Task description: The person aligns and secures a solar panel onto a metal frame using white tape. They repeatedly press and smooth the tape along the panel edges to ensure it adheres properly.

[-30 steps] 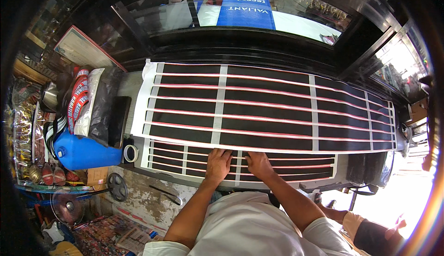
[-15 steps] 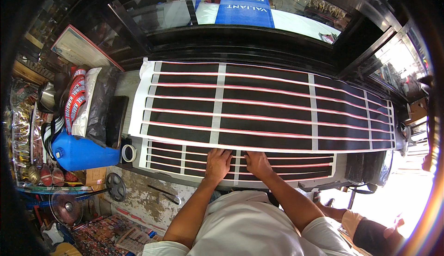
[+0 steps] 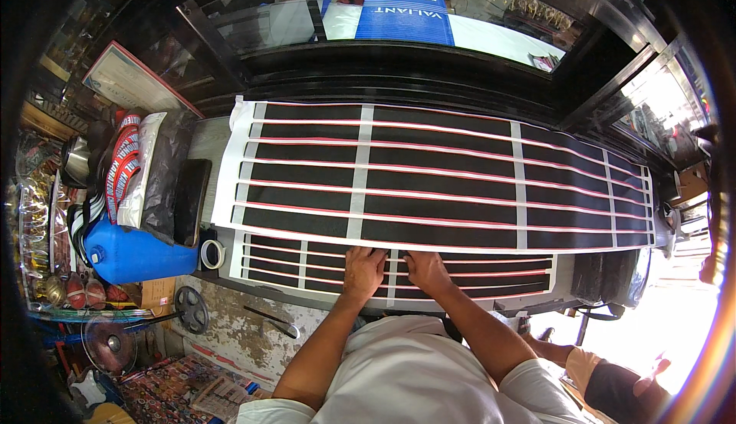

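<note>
A large white sheet with long black panels, thin red and white lines and grey cross strips covers most of the counter. Partly under its near edge lies a smaller sheet of the same pattern. My left hand is at the near edge of the large sheet, over the smaller one, with its fingers bent and close together. Just to its right, my right hand is at that same edge, fingers curled in. The fingertips nearly meet beside a grey cross strip; what they pinch is too small to make out.
At the left stand a blue jug, a tape roll, red printed straps and a plastic-wrapped bundle. Behind the counter is a glass case with a blue box. Another person's leg shows at lower right.
My left hand's fingers have shifted very slightly at the sheet's edge. My right hand and both sheets look almost the same.
</note>
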`<control>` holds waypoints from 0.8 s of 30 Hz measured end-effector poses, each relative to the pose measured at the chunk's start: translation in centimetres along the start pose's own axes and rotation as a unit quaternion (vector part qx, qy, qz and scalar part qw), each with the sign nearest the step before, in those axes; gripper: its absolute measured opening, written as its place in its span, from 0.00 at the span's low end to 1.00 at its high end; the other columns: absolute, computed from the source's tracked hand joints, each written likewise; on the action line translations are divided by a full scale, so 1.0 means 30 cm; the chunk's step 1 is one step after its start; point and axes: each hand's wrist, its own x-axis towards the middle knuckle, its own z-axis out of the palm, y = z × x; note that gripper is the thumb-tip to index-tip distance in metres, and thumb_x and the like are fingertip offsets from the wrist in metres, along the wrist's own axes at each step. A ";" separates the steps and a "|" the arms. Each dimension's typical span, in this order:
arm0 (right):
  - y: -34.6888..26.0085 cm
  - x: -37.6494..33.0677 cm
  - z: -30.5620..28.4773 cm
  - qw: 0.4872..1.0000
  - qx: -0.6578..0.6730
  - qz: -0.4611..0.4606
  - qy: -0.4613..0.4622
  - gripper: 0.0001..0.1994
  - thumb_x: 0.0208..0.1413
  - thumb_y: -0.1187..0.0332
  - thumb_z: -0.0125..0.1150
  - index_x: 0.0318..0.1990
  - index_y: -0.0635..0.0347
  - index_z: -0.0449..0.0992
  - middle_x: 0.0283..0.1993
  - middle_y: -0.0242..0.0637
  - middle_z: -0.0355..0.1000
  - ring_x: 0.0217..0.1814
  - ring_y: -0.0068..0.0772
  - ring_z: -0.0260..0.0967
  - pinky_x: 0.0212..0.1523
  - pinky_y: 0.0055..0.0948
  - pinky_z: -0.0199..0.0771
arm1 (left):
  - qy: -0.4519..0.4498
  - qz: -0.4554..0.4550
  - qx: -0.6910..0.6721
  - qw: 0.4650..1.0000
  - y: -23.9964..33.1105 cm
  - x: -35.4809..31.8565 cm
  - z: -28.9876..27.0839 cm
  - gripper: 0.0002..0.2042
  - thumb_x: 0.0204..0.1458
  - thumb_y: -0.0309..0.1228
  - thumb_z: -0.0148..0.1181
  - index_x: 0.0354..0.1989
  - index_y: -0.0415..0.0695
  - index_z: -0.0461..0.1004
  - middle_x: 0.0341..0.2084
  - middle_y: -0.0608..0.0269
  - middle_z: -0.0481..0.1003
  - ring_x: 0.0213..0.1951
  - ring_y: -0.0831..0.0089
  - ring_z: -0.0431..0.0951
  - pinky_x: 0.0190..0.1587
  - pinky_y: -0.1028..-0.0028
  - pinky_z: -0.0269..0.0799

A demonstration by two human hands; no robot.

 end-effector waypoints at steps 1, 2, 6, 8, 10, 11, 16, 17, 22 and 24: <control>0.003 0.002 -0.001 1.000 0.003 0.008 -0.010 0.08 0.62 0.74 0.66 0.46 0.66 0.81 0.35 0.62 0.78 0.40 0.71 0.79 0.44 0.58 0.81 | -0.005 -0.002 0.003 1.000 0.000 0.001 0.001 0.11 0.58 0.31 0.71 0.48 0.48 0.86 0.48 0.58 0.79 0.55 0.52 0.78 0.56 0.51 0.72; 0.004 0.003 0.000 1.000 0.006 0.017 -0.021 0.08 0.62 0.74 0.66 0.46 0.67 0.81 0.35 0.62 0.78 0.40 0.71 0.79 0.44 0.59 0.81 | -0.011 -0.004 0.006 1.000 0.000 0.001 0.004 0.11 0.58 0.31 0.71 0.49 0.49 0.86 0.49 0.58 0.79 0.55 0.52 0.78 0.57 0.51 0.72; 0.000 0.013 0.018 0.999 0.007 -0.024 0.030 0.09 0.61 0.74 0.66 0.47 0.66 0.82 0.40 0.62 0.79 0.44 0.72 0.79 0.45 0.60 0.81 | -0.004 -0.001 0.010 1.000 -0.001 -0.004 0.006 0.13 0.58 0.31 0.72 0.51 0.49 0.86 0.50 0.58 0.79 0.54 0.52 0.79 0.57 0.51 0.72; 0.000 0.031 0.046 0.995 -0.029 -0.067 0.071 0.10 0.58 0.76 0.66 0.47 0.65 0.82 0.42 0.62 0.79 0.46 0.73 0.78 0.46 0.61 0.81 | 0.004 -0.003 0.001 1.000 0.001 0.000 0.006 0.12 0.58 0.30 0.72 0.50 0.48 0.86 0.49 0.58 0.80 0.54 0.52 0.79 0.56 0.51 0.73; 0.014 0.045 0.067 0.996 -0.078 -0.032 0.011 0.15 0.54 0.76 0.67 0.50 0.68 0.82 0.46 0.62 0.79 0.50 0.70 0.79 0.51 0.61 0.82 | 0.004 -0.002 -0.006 1.000 0.003 0.004 0.004 0.12 0.57 0.30 0.72 0.49 0.47 0.86 0.48 0.58 0.80 0.53 0.52 0.79 0.56 0.51 0.73; 0.001 0.059 0.067 0.995 -0.101 -0.018 -0.020 0.18 0.51 0.76 0.67 0.51 0.69 0.82 0.48 0.62 0.79 0.52 0.69 0.80 0.54 0.61 0.83 | 0.001 -0.003 -0.007 1.000 -0.003 0.005 0.002 0.11 0.57 0.30 0.72 0.48 0.46 0.86 0.48 0.58 0.80 0.52 0.52 0.80 0.55 0.51 0.73; -0.044 0.090 0.084 0.994 -0.100 -0.038 0.035 0.18 0.48 0.77 0.65 0.50 0.64 0.84 0.48 0.60 0.79 0.53 0.67 0.79 0.56 0.62 0.79 | 0.011 -0.003 -0.024 1.000 0.001 0.007 -0.003 0.10 0.56 0.29 0.72 0.46 0.45 0.85 0.45 0.57 0.80 0.51 0.51 0.80 0.54 0.50 0.74; -0.043 0.100 0.092 0.992 -0.110 -0.042 0.040 0.19 0.48 0.77 0.66 0.50 0.63 0.84 0.49 0.60 0.80 0.55 0.66 0.79 0.57 0.62 0.79 | 0.016 -0.004 -0.024 1.000 0.003 0.008 -0.004 0.10 0.56 0.29 0.72 0.47 0.45 0.85 0.45 0.57 0.80 0.51 0.51 0.80 0.54 0.50 0.74; -0.038 0.116 0.056 0.984 -0.164 -0.062 -0.015 0.26 0.48 0.74 0.69 0.58 0.66 0.80 0.56 0.63 0.77 0.61 0.67 0.77 0.62 0.63 0.77 | 0.015 0.002 -0.048 0.999 -0.008 0.012 -0.019 0.12 0.55 0.26 0.71 0.48 0.44 0.85 0.45 0.57 0.81 0.51 0.50 0.81 0.53 0.51 0.76; -0.013 0.116 0.042 0.982 -0.168 -0.074 -0.054 0.28 0.49 0.72 0.70 0.60 0.68 0.78 0.58 0.65 0.76 0.62 0.67 0.76 0.65 0.63 0.76 | 0.026 0.021 -0.064 0.997 0.013 0.023 -0.040 0.13 0.53 0.24 0.71 0.48 0.44 0.85 0.46 0.56 0.82 0.51 0.50 0.81 0.53 0.51 0.78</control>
